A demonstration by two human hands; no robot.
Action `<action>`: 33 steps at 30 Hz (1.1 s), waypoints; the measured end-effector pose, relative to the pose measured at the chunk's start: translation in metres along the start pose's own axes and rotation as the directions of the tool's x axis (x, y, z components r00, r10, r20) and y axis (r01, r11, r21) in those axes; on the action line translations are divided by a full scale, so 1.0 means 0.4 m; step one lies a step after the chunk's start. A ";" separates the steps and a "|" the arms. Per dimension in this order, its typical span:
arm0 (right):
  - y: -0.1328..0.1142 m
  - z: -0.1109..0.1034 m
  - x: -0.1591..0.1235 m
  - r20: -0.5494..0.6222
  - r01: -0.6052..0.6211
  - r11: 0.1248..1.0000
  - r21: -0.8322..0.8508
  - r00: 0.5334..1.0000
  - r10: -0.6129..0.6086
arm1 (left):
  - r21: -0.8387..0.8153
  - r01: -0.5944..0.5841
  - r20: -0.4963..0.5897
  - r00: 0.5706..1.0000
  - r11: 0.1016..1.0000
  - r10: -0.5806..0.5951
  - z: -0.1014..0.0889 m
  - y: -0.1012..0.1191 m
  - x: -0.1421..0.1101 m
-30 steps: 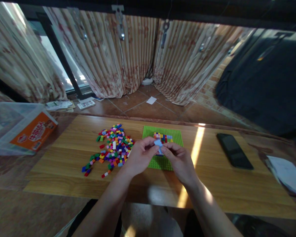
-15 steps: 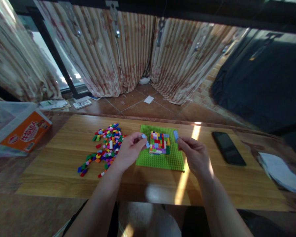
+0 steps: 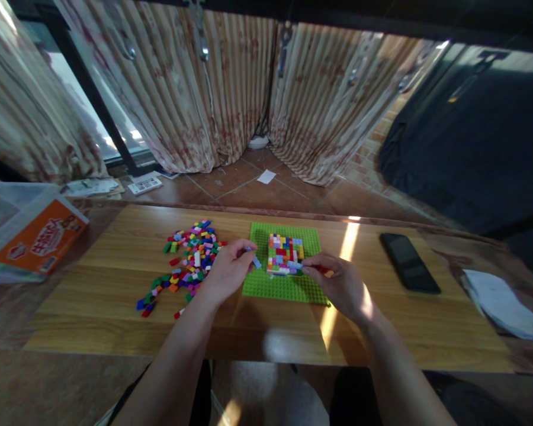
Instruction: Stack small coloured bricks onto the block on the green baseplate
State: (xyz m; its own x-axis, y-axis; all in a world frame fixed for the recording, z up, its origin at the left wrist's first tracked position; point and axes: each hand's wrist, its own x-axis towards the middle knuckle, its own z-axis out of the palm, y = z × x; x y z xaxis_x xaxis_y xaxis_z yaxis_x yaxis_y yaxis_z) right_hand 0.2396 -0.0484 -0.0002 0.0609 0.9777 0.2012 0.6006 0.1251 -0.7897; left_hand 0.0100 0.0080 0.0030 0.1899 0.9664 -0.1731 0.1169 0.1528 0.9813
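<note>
A green baseplate (image 3: 293, 287) lies on the wooden table (image 3: 404, 331), with a patch of mixed-colour small bricks (image 3: 285, 253) built on it. My left hand (image 3: 225, 273) hovers at the plate's left edge, fingers pinched on a light blue brick (image 3: 256, 261). My right hand (image 3: 340, 284) rests over the plate's right side, its fingertips pinching another light blue brick (image 3: 294, 265) against the lower edge of the built patch. To the left lies a loose pile of coloured bricks (image 3: 189, 260).
A black phone (image 3: 409, 262) lies on the table's right part, and white papers (image 3: 501, 305) sit at the far right. A clear plastic box with an orange label (image 3: 31, 239) stands at the far left. Curtains and tiled floor lie beyond the table.
A second ago both hands were together on one light blue piece. They parted with a brick each. The right hand has now brought its brick down to the built patch.
</note>
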 end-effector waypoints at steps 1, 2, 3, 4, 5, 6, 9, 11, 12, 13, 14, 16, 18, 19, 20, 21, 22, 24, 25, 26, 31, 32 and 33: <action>0.000 0.001 0.000 0.011 0.013 1.000 -0.017 1.000 -0.013 | 0.021 -0.002 0.007 1.000 1.000 0.001 0.000 -0.001 0.000; 0.000 0.002 0.000 0.018 0.023 0.999 -0.028 1.000 -0.023 | 0.039 -0.003 0.014 1.000 0.999 0.003 0.001 -0.003 0.000; 0.000 0.004 0.000 0.020 0.032 0.999 -0.033 0.999 -0.031 | 0.055 -0.005 0.023 1.000 0.998 0.004 0.001 -0.005 0.000; -0.002 0.006 0.000 0.021 0.040 0.999 -0.035 0.999 -0.039 | 0.070 -0.009 0.032 0.999 0.998 0.007 0.002 -0.007 0.000; -0.003 0.008 0.000 0.021 0.048 0.998 -0.036 0.999 -0.047 | 0.085 -0.016 0.041 0.999 0.996 0.012 0.002 -0.011 0.001; -0.006 0.011 0.000 0.020 0.054 0.998 -0.036 0.998 -0.053 | 0.103 -0.024 0.053 0.998 0.994 0.019 0.002 -0.015 0.003; -0.012 0.021 0.000 0.011 0.057 0.998 -0.034 0.998 -0.056 | 0.156 -0.055 0.085 0.996 0.986 0.042 0.002 -0.027 0.006; -0.014 0.029 0.000 0.007 0.058 0.998 -0.034 0.998 -0.057 | 0.176 -0.067 0.098 0.994 0.982 0.050 0.002 -0.033 0.007; -0.014 0.032 0.000 0.003 0.060 0.997 -0.039 0.998 -0.060 | 0.185 -0.070 0.104 0.993 0.980 0.052 0.002 -0.034 0.007; -0.013 0.034 0.000 -0.003 0.065 0.997 -0.046 0.998 -0.065 | 0.197 -0.073 0.110 0.993 0.978 0.052 0.003 -0.034 0.007; -0.012 0.037 0.001 -0.010 0.073 0.996 -0.054 0.997 -0.074 | 0.211 -0.078 0.116 0.992 0.974 0.055 0.003 -0.033 0.006; -0.008 0.040 0.001 -0.026 0.091 0.994 -0.068 0.995 -0.093 | 0.240 -0.098 0.131 0.989 0.966 0.068 0.005 -0.027 0.003; -0.007 0.041 0.000 -0.034 0.106 0.992 -0.067 0.994 -0.108 | 0.268 -0.124 0.147 0.985 0.956 0.086 0.008 -0.017 -0.001; -0.008 0.041 0.000 -0.036 0.111 0.992 -0.060 0.993 -0.113 | 0.283 -0.132 0.151 0.984 0.950 0.092 0.010 -0.012 -0.003; -0.010 0.042 0.000 -0.036 0.114 0.992 -0.053 0.993 -0.116 | 0.297 -0.137 0.154 0.984 0.945 0.094 0.012 -0.007 -0.005; -0.013 0.042 0.000 -0.036 0.115 0.992 -0.049 0.992 -0.117 | 0.311 -0.138 0.155 0.984 0.940 0.093 0.014 -0.003 -0.007; -0.017 0.043 -0.001 -0.038 0.116 0.992 -0.049 0.992 -0.118 | 0.321 -0.138 0.153 0.984 0.937 0.092 0.016 0.000 -0.009; -0.025 0.046 -0.001 -0.045 0.116 0.991 -0.063 0.992 -0.119 | 0.335 -0.144 0.157 0.983 0.931 0.095 0.020 0.002 -0.010; -0.028 0.048 -0.001 -0.047 0.116 0.990 -0.075 0.992 -0.119 | 0.340 -0.150 0.163 0.982 0.928 0.099 0.022 0.002 -0.010; -0.031 0.050 -0.001 -0.047 0.116 0.989 -0.087 0.992 -0.121 | 0.346 -0.157 0.169 0.980 0.925 0.104 0.023 0.000 -0.010; -0.029 0.060 -0.001 -0.052 0.130 0.984 -0.121 0.989 -0.137 | 0.421 -0.188 0.169 0.977 0.887 0.128 0.030 -0.005 -0.008; -0.027 0.062 -0.001 -0.060 0.131 0.984 -0.123 0.988 -0.139 | 0.439 -0.194 0.166 0.977 0.877 0.133 0.032 -0.004 -0.008; -0.025 0.063 -0.001 -0.066 0.133 0.983 -0.123 0.988 -0.142 | 0.454 -0.202 0.163 0.976 0.868 0.141 0.034 -0.002 -0.009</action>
State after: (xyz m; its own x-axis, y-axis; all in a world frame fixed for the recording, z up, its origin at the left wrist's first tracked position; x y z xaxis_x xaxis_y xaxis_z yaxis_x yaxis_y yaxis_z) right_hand 0.2133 -0.0459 -0.0070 0.0276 0.9367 0.3491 0.6969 0.2323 -0.6785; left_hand 0.0224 0.0016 0.0015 0.3610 0.9315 -0.0440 0.5054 -0.1558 0.8487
